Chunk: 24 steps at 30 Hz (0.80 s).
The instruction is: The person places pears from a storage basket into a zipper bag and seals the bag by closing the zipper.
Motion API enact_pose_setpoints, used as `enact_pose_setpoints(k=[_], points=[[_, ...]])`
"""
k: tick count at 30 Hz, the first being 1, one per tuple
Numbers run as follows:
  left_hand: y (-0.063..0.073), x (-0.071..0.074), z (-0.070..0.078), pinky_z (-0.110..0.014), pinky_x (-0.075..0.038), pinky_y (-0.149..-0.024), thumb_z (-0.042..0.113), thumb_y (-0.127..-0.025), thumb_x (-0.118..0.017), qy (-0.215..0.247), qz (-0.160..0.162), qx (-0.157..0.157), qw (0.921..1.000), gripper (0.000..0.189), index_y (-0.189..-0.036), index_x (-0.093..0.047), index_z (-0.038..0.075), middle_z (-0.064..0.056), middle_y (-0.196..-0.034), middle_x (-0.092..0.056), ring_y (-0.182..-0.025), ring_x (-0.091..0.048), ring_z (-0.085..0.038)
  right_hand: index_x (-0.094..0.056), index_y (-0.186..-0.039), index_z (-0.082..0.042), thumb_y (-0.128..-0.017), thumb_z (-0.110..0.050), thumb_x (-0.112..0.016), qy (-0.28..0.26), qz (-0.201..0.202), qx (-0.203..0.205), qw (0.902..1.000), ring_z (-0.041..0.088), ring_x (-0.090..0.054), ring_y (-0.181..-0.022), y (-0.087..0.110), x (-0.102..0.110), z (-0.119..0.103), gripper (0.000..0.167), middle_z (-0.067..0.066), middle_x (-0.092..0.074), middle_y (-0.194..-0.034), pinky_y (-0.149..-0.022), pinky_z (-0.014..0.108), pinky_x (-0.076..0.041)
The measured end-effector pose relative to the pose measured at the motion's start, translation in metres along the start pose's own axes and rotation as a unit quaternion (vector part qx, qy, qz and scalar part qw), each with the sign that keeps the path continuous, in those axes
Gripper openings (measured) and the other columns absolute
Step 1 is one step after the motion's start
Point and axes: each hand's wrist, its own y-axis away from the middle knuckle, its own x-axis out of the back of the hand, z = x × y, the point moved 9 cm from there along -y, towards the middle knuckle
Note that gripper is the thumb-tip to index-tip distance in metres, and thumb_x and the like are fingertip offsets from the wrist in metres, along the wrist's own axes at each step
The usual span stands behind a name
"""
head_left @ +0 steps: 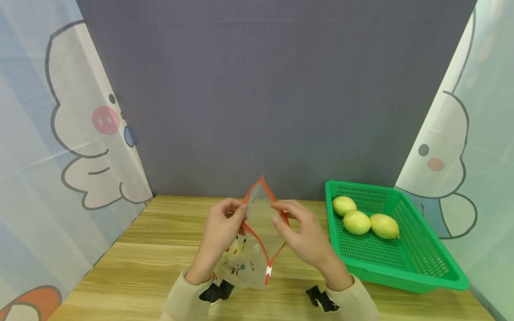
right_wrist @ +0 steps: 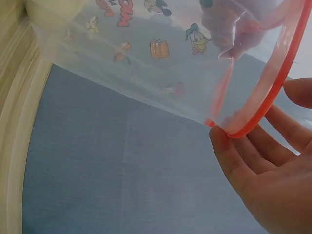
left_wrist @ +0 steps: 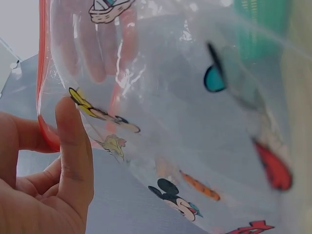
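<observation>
A clear zip bag [head_left: 263, 218] with cartoon prints and a red zip edge stands with its mouth spread wide. At the near end of that edge sits a white slider [head_left: 268, 270]. My left hand [head_left: 225, 229] pinches the left side of the red rim between thumb and fingers; in the left wrist view the thumb [left_wrist: 73, 151] lies against the printed film. My right hand [head_left: 301, 227] is at the opposite side, its fingers touching the red rim [right_wrist: 265, 105] in the right wrist view. Its thumb stands apart from the fingers.
To the right on the wooden table [head_left: 132, 263] stands a green plastic basket [head_left: 425, 232]. Three yellow-green oval fruits [head_left: 356, 222] lie inside it, toward its left and middle. A dark grey cloth [head_left: 257, 98] hangs behind the table, with cartoon-printed curtains [head_left: 32, 187] at both sides.
</observation>
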Motion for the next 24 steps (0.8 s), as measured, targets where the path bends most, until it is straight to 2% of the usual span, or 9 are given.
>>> enact_pose_setpoints(k=[8, 16, 24], points=[[-0.0003, -0.0001, 0.0003, -0.043, -0.061, -0.053, 0.009, -0.1, -0.064, 0.0, -0.002, -0.001, 1.0, 0.014, -0.099, -0.07, -0.004, -0.016, -0.08, -0.065, -0.052, -0.064, -0.023, -0.071, -0.121, -0.006, -0.095, -0.005, -0.069, -0.01, 0.009, 0.012, 0.9998, 0.02, -0.065, -0.112, 0.0001, 0.0013, -0.0017, 0.026, 0.0, -0.068, -0.121, -0.091, 0.035, -0.059], [0.0002, -0.001, -0.0013, -0.043, -0.062, -0.054, 0.011, -0.1, -0.065, -0.002, -0.006, 0.006, 1.0, 0.015, -0.1, -0.071, -0.003, -0.019, -0.082, -0.066, -0.052, -0.064, -0.024, -0.073, -0.116, -0.006, -0.094, -0.003, -0.069, 0.009, 0.012, 0.01, 0.9998, 0.016, -0.065, -0.108, 0.0034, 0.0038, -0.001, 0.022, 0.005, -0.07, -0.119, -0.089, 0.035, -0.059], [-0.0015, -0.0009, -0.0012, -0.041, -0.062, -0.053, 0.01, -0.1, -0.065, 0.006, -0.004, 0.005, 1.0, 0.015, -0.099, -0.071, -0.004, -0.019, -0.082, -0.065, -0.052, -0.064, -0.023, -0.073, -0.114, -0.006, -0.094, -0.004, -0.068, 0.067, -0.04, 0.04, 0.9962, 0.016, -0.064, -0.102, -0.0007, 0.0034, -0.005, 0.021, 0.007, -0.069, -0.121, -0.087, 0.041, -0.058]])
